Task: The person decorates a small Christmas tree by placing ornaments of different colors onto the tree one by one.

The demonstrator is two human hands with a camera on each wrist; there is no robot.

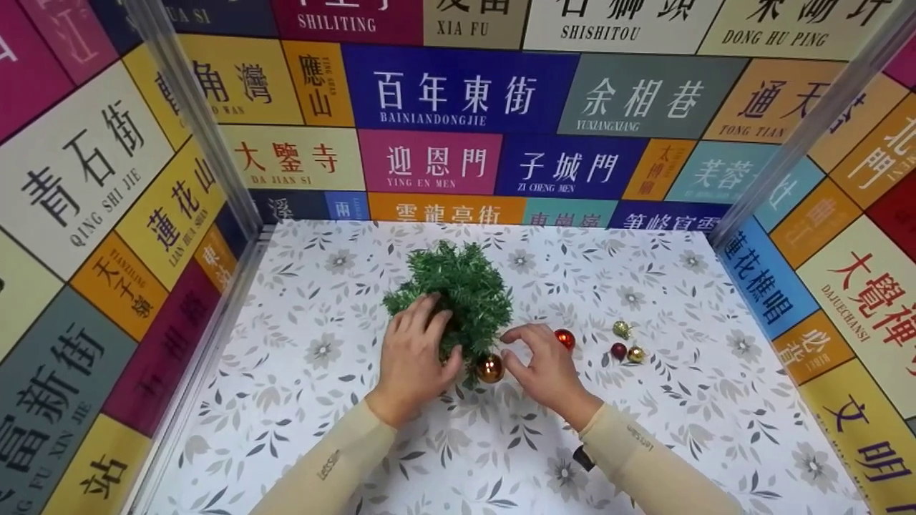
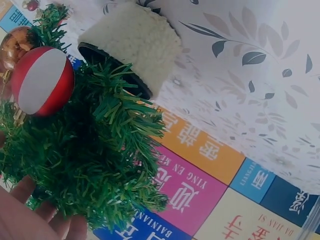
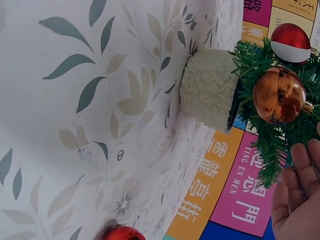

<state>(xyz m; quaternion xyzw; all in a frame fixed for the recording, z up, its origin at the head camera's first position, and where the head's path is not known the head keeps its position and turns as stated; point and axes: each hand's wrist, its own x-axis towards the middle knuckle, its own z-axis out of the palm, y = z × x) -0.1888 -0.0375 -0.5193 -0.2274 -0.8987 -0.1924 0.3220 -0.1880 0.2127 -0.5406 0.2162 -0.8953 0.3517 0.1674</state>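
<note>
A small artificial Christmas tree (image 1: 465,286) stands on the table, its fluffy white base (image 2: 137,45) visible in both wrist views. A shiny copper bauble (image 1: 491,368) hangs on the near side of the tree. Beside it hangs a red-and-white bauble (image 2: 43,81), which the head view does not plainly show. My left hand (image 1: 417,357) touches the left side of the branches with its fingers spread; some fingertips are hidden in the green. Just right of the copper bauble is my right hand (image 1: 547,368), its fingers loosely bent and holding nothing visible.
On the table right of my right hand lie a red bauble (image 1: 564,339), a small gold ornament (image 1: 622,329), a small dark red ball (image 1: 618,350) and a small gold ball (image 1: 636,354). Sign-printed panels (image 1: 458,93) wall the table (image 1: 286,429) at the back and sides.
</note>
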